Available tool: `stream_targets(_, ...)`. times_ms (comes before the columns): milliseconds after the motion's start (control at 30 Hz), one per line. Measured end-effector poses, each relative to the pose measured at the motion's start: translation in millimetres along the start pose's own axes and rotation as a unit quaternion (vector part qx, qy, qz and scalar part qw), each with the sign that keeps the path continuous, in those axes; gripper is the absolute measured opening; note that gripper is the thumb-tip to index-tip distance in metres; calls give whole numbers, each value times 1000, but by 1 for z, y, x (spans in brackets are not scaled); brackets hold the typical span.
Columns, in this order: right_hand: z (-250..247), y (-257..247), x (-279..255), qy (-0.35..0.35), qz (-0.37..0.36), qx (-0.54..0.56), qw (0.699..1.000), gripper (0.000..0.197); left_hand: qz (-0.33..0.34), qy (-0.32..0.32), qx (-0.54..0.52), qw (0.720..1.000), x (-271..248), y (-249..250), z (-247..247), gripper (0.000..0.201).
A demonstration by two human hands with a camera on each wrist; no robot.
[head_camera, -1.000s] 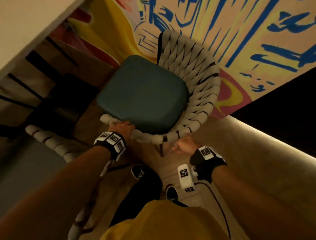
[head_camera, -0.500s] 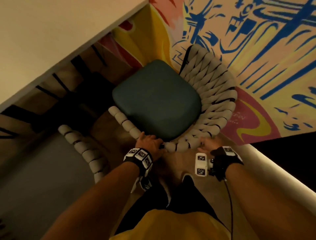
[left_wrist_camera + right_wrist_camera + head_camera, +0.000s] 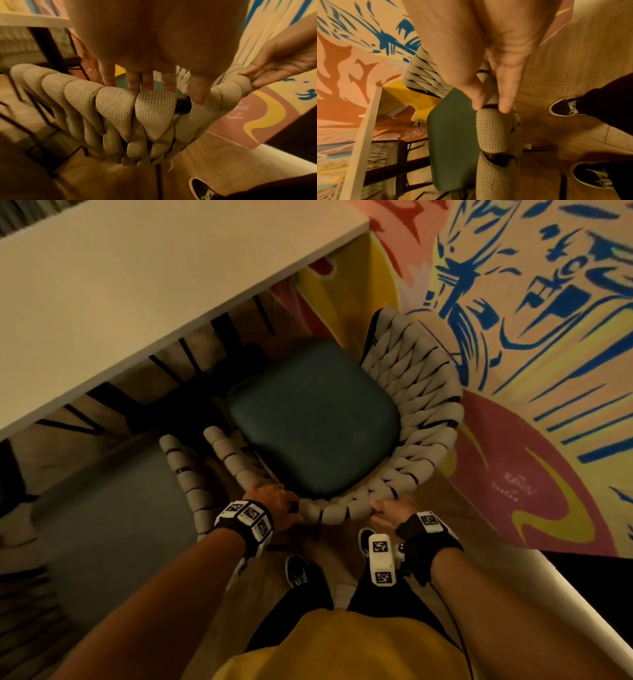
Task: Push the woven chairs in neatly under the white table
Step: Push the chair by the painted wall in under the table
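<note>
A woven chair [image 3: 424, 419] with a dark teal cushion [image 3: 315, 419] stands on the floor, its front toward the white table [image 3: 137, 285], whose edge lies just past the cushion. My left hand [image 3: 274, 501] grips the near rim of the chair back; in the left wrist view its fingers [image 3: 147, 82] curl over the padded rim [image 3: 137, 111]. My right hand [image 3: 387, 508] holds the same rim further right. In the right wrist view the rim [image 3: 491, 128] sits between its thumb [image 3: 477, 100] and a finger.
A second woven chair [image 3: 186, 474] stands close on the left, its arm nearly touching the first chair, partly under the table. Dark table legs [image 3: 205, 364] stand beneath the top. A painted mural wall [image 3: 531, 337] runs along the right. My shoes [image 3: 298, 570] are behind the chair.
The chair has turned and moved toward the table edge and the second chair. Both hands have stayed on its rim and have come closer together at the back.
</note>
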State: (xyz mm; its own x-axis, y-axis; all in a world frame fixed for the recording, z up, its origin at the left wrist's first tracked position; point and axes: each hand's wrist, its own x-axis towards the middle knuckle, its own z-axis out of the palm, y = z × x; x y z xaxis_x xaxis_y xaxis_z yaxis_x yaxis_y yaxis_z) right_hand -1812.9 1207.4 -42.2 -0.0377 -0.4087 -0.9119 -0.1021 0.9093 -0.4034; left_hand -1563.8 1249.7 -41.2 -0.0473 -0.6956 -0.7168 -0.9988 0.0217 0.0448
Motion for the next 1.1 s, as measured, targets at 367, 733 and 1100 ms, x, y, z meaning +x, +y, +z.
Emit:
stream_targets(367, 21, -34, 9, -44, 48, -24, 998, 57, -262, 170, -467, 827, -43, 16, 34, 88)
stream_targets(733, 16, -60, 11, -78, 70, -289, 951, 68, -364, 181, -612, 679, -12, 24, 15, 74)
stream_targets(1100, -11, -143, 26, 16, -115, -560, 820, 37, -361, 168, -662, 635, 4, 5, 0, 60)
